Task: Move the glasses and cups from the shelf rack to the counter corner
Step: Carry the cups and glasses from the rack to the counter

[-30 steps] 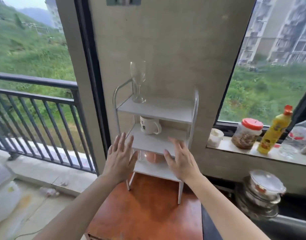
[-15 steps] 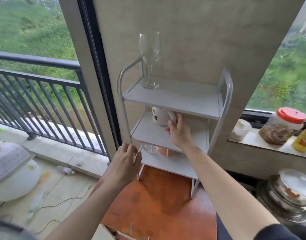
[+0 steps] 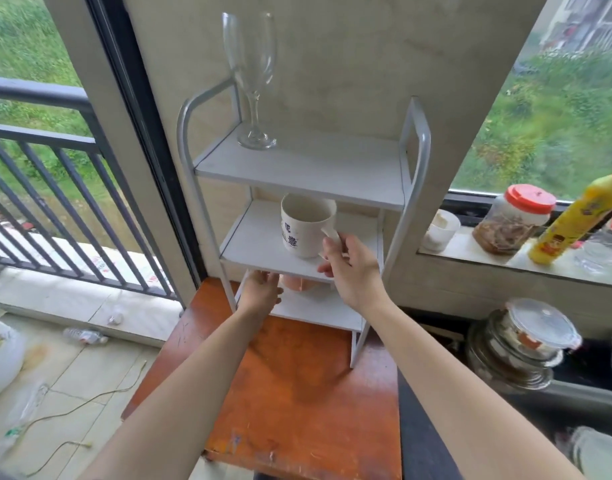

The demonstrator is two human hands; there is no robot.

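Note:
A white three-tier shelf rack (image 3: 415, 161) stands on an orange-brown table (image 3: 297, 393) against the wall. On its top shelf a tall clear wine glass (image 3: 252, 64) stands upright at the left. A white mug (image 3: 304, 223) with dark print is tilted at the front of the middle shelf, and my right hand (image 3: 353, 268) pinches its handle. My left hand (image 3: 261, 291) reaches under the middle shelf onto the bottom shelf, with its fingertips hidden. A pink cup (image 3: 294, 282) shows just to the right of that hand.
Right of the rack, a window sill carries a small white cup (image 3: 439, 230), a red-lidded jar (image 3: 512, 220) and a yellow bottle (image 3: 574, 220). Stacked glass containers (image 3: 519, 344) sit below it. A black railing (image 3: 55, 140) and a littered floor lie left.
My right hand has taken the mug's handle and drawn the mug forward, tilting it. My left hand has moved from in front of the rack in under the middle shelf.

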